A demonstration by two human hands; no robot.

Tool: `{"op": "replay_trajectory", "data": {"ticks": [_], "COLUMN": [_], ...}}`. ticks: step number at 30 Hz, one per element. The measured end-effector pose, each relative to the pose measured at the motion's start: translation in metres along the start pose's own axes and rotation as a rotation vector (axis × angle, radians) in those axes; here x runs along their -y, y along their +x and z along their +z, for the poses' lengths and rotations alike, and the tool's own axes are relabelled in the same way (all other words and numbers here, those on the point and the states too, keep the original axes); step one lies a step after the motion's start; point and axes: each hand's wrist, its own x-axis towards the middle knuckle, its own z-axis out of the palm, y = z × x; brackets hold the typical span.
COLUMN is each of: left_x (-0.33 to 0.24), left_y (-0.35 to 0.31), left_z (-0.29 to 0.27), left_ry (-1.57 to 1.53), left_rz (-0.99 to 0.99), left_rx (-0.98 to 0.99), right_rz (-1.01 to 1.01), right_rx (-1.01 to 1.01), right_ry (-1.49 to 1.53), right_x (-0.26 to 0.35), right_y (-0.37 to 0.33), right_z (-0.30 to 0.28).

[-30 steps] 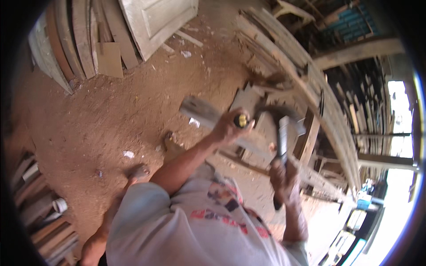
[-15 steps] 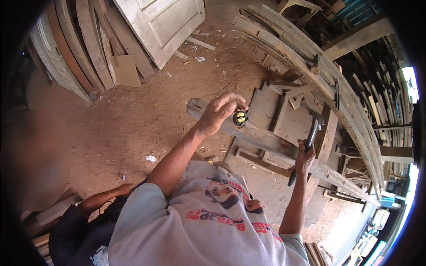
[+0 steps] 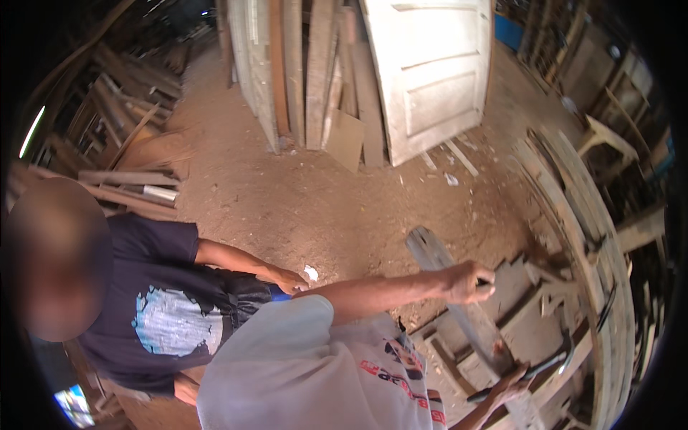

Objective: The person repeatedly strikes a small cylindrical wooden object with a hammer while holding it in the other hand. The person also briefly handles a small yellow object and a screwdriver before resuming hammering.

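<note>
My left hand (image 3: 469, 283) is held out over a weathered wooden beam (image 3: 430, 247), its fingers closed. A dark bit of the tape measure (image 3: 482, 283) shows at the fist; most of it is hidden by the fingers. Lower right, my right hand (image 3: 510, 381) grips a hammer (image 3: 534, 371) by its dark handle, across the same beam. The hammer's metal head points to the upper right, and its black grip end sticks out on the left of the hand.
A co-worker in a dark T-shirt (image 3: 179, 322) stands close at my left. Boards (image 3: 294, 79) and a white panelled door (image 3: 437, 72) lean at the back. Long curved-looking planks (image 3: 609, 287) lie along the right. Scrap timber (image 3: 136, 107) is piled at far left.
My view has swung left, bringing the co-worker and timber pile into sight. My left hand has turned, so the black and yellow tape measure is now mostly hidden. My right hand still holds the hammer.
</note>
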Motion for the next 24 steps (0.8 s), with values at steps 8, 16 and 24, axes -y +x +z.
{"op": "replay_trajectory", "data": {"ticks": [8, 16, 24], "left_x": [-0.036, -0.030, -0.061], "left_y": [0.004, -0.020, -0.031], "left_z": [0.064, 0.122, 0.112], "left_ry": [0.129, 0.229, 0.349], "left_rz": [-0.198, 0.172, 0.104], "left_rx": [0.283, 0.140, 0.176], "right_rz": [-0.166, -0.093, -0.102], "right_rx": [-0.060, 0.119, 0.008], "right_ry": [-0.030, 0.020, -0.189], "right_x": [0.002, 0.011, -0.084], "right_y": [0.000, 0.013, 0.032], "right_z": [-0.013, -0.006, -0.010]}}
